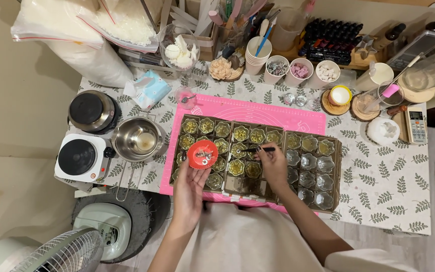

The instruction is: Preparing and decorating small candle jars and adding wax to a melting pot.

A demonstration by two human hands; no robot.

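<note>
Cardboard trays (334,174) of small flower-shaped glass cups sit on a pink silicone mat (298,118). Above the trays' left edge, the left hand (190,189) cradles a round red dish (202,154); over their middle, the right hand (273,163) pinches black tweezers (258,149).

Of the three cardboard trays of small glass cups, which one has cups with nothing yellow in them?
The rightmost tray: its cups look clear, while those in the left tray and middle tray hold something yellowish.
</note>
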